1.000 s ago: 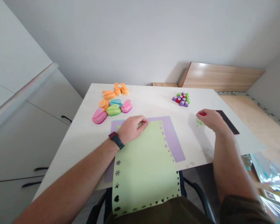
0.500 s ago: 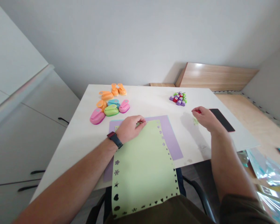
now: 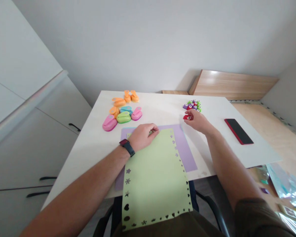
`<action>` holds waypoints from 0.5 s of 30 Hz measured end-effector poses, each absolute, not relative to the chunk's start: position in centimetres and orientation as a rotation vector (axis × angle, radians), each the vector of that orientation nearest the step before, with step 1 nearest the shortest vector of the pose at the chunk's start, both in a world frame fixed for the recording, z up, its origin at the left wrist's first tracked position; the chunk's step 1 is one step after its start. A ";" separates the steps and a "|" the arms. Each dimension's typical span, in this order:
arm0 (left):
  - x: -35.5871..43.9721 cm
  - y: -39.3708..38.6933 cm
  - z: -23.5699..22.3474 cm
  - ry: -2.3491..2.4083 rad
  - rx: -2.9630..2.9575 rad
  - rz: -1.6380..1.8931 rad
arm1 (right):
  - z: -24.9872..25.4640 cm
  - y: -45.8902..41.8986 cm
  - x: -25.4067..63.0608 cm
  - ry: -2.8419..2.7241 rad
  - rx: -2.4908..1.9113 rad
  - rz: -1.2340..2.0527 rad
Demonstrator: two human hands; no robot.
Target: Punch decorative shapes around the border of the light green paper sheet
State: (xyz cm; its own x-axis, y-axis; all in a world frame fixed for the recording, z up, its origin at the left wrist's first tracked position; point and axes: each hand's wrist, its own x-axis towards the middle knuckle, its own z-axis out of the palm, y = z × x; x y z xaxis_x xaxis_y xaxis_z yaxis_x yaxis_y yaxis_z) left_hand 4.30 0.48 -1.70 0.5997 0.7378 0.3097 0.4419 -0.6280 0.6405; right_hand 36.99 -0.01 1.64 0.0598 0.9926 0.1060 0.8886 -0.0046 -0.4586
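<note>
A pale green sheet of paper (image 3: 155,177) with small shapes punched along its edges hangs over the table's front edge toward my lap. My left hand (image 3: 145,135), a watch at its wrist, rests on the far part of the sheet, fingers pinched at its top edge. In my right hand (image 3: 196,121) is a small red paper punch (image 3: 187,117), gripped between thumb and fingers. That hand hovers just in front of a cluster of small purple, red and green punches (image 3: 191,104). Beneath the green sheet lies a purple sheet (image 3: 187,158).
Larger orange, pink, blue and green punches (image 3: 124,117) stand at the back left of the white table (image 3: 160,105). A black phone-like slab with a red edge (image 3: 239,131) lies at the right. Plastic packets (image 3: 281,181) sit on the lower wooden surface beyond.
My right hand has moved left with the red punch, from beside the black slab to the small punch cluster. My left hand stays at the sheet's top edge. The view has shifted slightly.
</note>
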 end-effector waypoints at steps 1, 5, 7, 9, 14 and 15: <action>4.3 0.5 -1.7 0.933 2.325 0.772 | 1.3 0.5 36.9 -1.868 -1.955 0.349; 4.3 0.5 -1.8 0.939 2.345 0.771 | 0.3 2.8 36.7 -1.840 -2.031 0.285; 4.3 0.5 -1.8 0.945 2.347 0.778 | 0.0 3.8 36.6 -1.806 -2.053 0.220; 4.2 0.5 -1.9 0.946 2.345 0.783 | -0.3 4.5 36.4 -1.776 -2.067 0.171; 4.2 0.5 -2.0 0.954 2.344 0.779 | -0.4 4.5 36.5 -1.704 -2.047 0.142; 4.2 0.5 -2.1 0.953 2.343 0.783 | -0.4 4.3 36.9 -1.673 -2.036 0.148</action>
State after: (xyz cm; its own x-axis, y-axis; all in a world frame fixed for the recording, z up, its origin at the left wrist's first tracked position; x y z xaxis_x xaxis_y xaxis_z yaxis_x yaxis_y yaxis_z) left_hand 4.16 0.54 -2.06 0.5921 0.7389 0.3217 0.4584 -0.6371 0.6196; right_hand 36.85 4.31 -0.39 0.2402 0.9445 0.2239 0.8904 -0.1225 -0.4383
